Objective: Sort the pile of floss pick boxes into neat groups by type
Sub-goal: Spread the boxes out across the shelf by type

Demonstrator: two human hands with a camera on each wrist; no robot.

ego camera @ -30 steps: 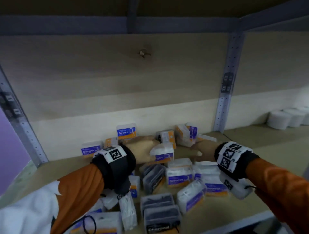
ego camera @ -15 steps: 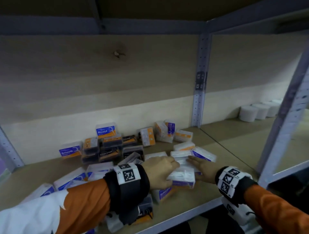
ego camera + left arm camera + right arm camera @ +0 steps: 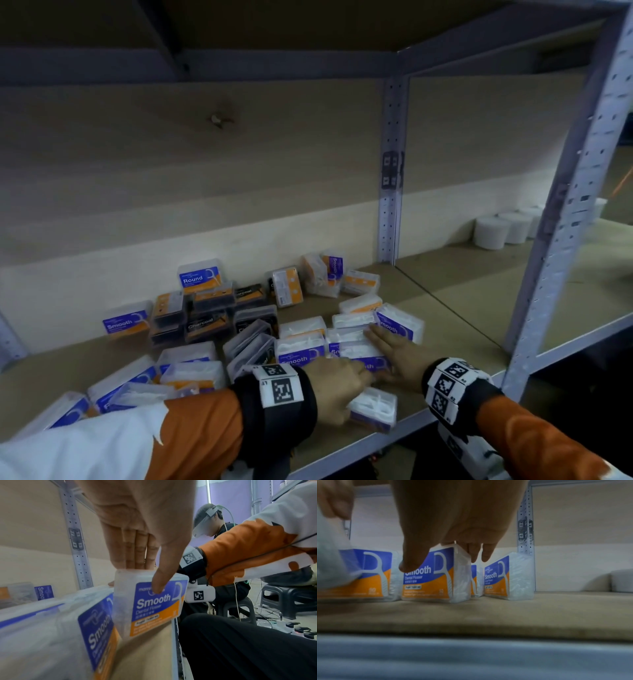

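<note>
Clear floss pick boxes lie in a loose pile on the wooden shelf (image 3: pixel 445 329). My left hand (image 3: pixel 342 387) (image 3: pixel 145 577) pinches one Smooth box (image 3: pixel 373 407) (image 3: pixel 154 601) near the front edge, fingers on its top and thumb on its blue-and-orange label. My right hand (image 3: pixel 387 349) (image 3: pixel 443 555) rests palm down with straight fingers on a row of upright Smooth boxes (image 3: pixel 301 349) (image 3: pixel 435 574). Dark Charcoal boxes (image 3: pixel 205 322) are stacked further back, with a Round box (image 3: pixel 200 277) on top.
Grey shelf uprights stand at the back (image 3: pixel 390 205) and front right (image 3: pixel 561 240). White round tubs (image 3: pixel 493 233) sit in the bay to the right. The metal front rail (image 3: pixel 342 455) runs just under my hands. Another person (image 3: pixel 211 520) sits near stools (image 3: pixel 283 601).
My left hand has come from the back of the pile to the front and now holds a Smooth box by the shelf edge. My right hand stays on the row of Smooth boxes.
</note>
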